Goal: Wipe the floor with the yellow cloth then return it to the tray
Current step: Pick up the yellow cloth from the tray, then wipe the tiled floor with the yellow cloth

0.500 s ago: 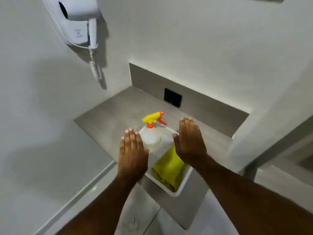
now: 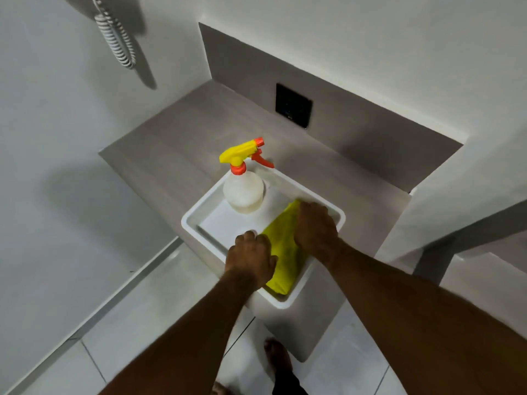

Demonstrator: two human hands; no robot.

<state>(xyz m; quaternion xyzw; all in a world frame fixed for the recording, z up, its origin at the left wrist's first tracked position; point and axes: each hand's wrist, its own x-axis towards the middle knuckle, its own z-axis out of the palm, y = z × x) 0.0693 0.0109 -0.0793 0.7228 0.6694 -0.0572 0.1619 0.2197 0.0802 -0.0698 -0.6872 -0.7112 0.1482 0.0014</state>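
Both hands grab the yellow cloth [image 2: 281,252] inside the white tray [image 2: 194,226]: left hand [image 2: 251,259] and right hand [image 2: 315,228] squeeze it, beside the spray bottle [image 2: 243,192].

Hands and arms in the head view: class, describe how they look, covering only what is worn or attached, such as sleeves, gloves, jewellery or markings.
Both arms are bare from the frame's bottom edge to the wrist, with no sleeves in view. The left hand and right hand wear no gloves. No watch, bracelet or ring shows on the visible backs of the hands and wrists, and no markings or cables appear.
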